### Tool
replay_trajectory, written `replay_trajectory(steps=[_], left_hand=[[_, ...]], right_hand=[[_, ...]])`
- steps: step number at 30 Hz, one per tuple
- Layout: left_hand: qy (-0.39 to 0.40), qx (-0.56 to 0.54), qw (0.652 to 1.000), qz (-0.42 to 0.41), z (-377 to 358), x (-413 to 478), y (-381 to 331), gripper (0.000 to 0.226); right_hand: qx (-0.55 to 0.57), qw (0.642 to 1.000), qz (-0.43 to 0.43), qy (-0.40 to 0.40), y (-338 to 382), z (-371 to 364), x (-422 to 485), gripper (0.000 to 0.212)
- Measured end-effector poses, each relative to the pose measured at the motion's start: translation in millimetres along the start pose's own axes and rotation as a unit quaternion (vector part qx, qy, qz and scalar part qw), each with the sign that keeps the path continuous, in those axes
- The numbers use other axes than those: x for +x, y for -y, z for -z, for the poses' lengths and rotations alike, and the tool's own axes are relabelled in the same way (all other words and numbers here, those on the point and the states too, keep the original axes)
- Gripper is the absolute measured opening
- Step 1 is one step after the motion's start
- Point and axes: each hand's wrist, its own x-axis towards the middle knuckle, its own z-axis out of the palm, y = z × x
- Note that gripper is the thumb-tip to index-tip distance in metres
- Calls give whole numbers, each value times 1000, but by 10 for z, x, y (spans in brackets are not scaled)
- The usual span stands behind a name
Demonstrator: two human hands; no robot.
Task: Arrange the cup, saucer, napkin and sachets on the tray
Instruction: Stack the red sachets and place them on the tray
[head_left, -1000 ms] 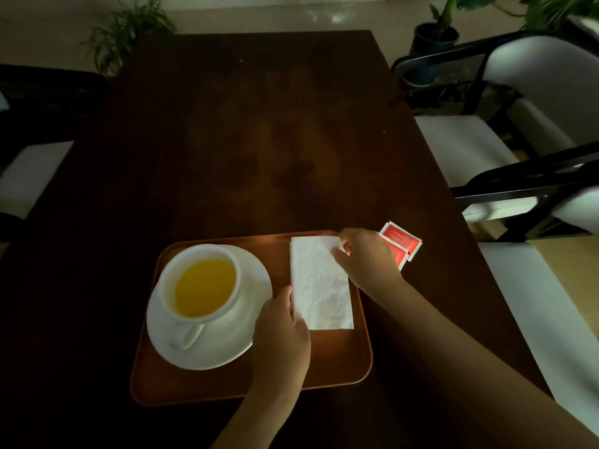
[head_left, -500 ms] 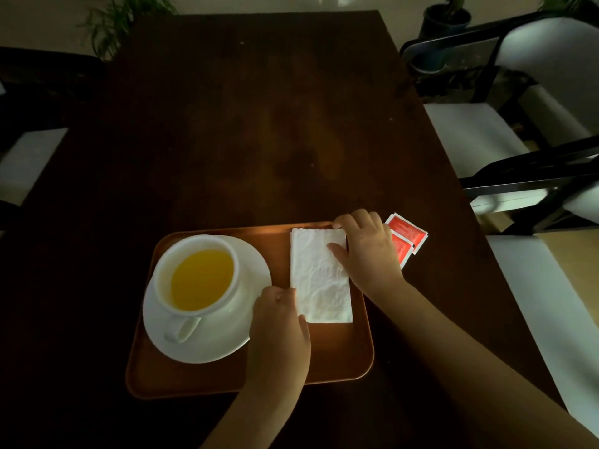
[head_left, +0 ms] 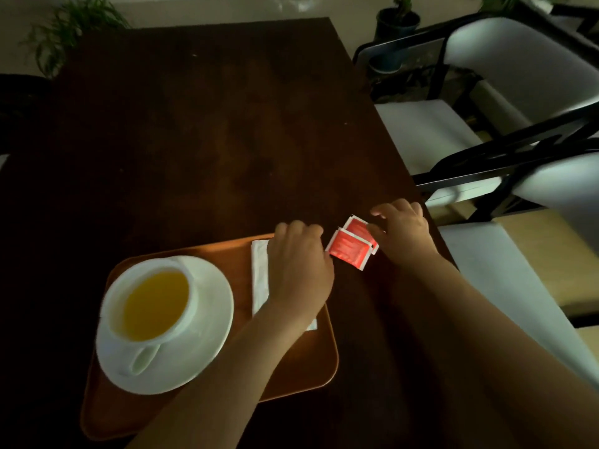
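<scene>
On the orange tray (head_left: 293, 367) stands a white saucer (head_left: 201, 345) bearing a white cup (head_left: 152, 299) of yellow drink. A white napkin (head_left: 260, 277) lies on the tray's right half, mostly under my left hand (head_left: 301, 270), which rests palm down with curled fingers reaching the tray's right rim. Two red sachets (head_left: 351, 246) overlap on the dark table just right of the tray. My right hand (head_left: 403, 231) pinches their right edge with thumb and fingers. My left fingertips touch the nearer sachet's left edge.
The dark wooden table (head_left: 210, 131) stretches away beyond the tray. White-cushioned chairs with black frames (head_left: 486, 131) stand close along its right edge. Potted plants (head_left: 393, 24) sit on the floor at the back.
My right hand left the napkin and moved right onto the sachets. My left hand moved up from the napkin's lower left corner and now covers it, reaching the sachets.
</scene>
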Motion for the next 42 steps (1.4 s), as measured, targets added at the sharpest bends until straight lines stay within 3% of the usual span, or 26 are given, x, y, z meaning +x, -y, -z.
replay_trajectory(steps=[4,9,18,24,27,29,32,36,40,42], left_hand=[[71,89,992,-47,-278,350,-181,42],[79,146,984,-61,-520,405,-221,48],[88,57,994,-10,-566,499,-195,49],[85,-17,996,2,-512,526,-117,42],[133,-112,985,8,-401,550,-54,22],[166,-172,971,0,-279,541,-35,22],[136,-194,971,-34,-73,499,-9,25],[98,-250,961,-71,231,314,42,14],[64,-300,945,-114,463,26,130,18],[48,-323,938,-113,533,-114,183,16]], right_hand=[[-23,999,9,30,-131,-80,-32,49],[12,1000,13,8,-141,-145,-31,44],[65,993,-78,61,-66,-166,51,58],[117,992,-52,23,-64,-137,-34,33],[202,979,-28,-28,-117,-49,-140,22],[234,970,-24,-59,-146,38,-198,16],[336,939,-35,-62,-165,171,-277,10],[509,861,-23,-13,-83,354,-389,14],[628,775,-66,15,102,490,-516,25],[629,773,-84,6,201,517,-580,36]])
